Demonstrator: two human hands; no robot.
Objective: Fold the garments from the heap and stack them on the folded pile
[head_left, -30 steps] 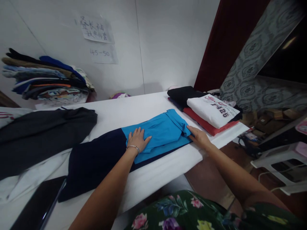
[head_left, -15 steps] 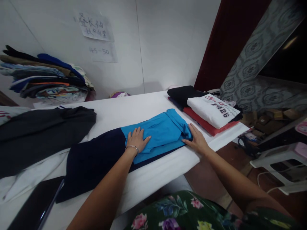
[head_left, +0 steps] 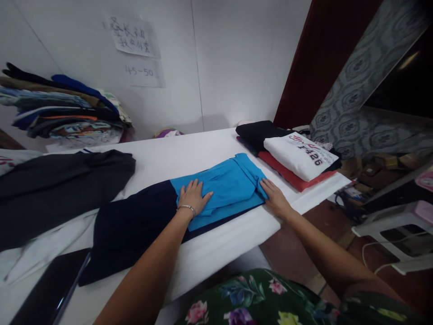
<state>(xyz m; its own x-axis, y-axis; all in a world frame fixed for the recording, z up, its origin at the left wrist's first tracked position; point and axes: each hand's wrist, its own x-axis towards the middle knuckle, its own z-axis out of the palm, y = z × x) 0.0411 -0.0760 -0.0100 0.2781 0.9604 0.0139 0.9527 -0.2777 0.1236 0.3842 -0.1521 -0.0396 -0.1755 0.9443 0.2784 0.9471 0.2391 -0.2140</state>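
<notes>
A bright blue garment [head_left: 221,187] lies partly folded over a dark navy garment [head_left: 135,228] on the white table. My left hand [head_left: 195,198], with a bracelet at the wrist, rests flat on the blue cloth near its left edge, fingers spread. At the other end, my right hand [head_left: 276,198] touches the blue garment's bunched right edge. Its fingers are stretched over the cloth, and the thumb is hard to make out. The navy cloth sticks out below the blue one along the near side.
Folded clothes with a white printed top [head_left: 301,155] lie at right. A dark grey garment [head_left: 64,189] spreads at left, near a black glossy object [head_left: 50,289]. Behind it rises a clothing stack [head_left: 67,108]. The table's front edge [head_left: 233,257] is close to my body; a white stool [head_left: 399,225] stands right.
My right hand has shifted slightly left, its fingers moving from beyond the blue garment's right edge onto it; its thumb no longer shows on top. My left hand has stayed in place.
</notes>
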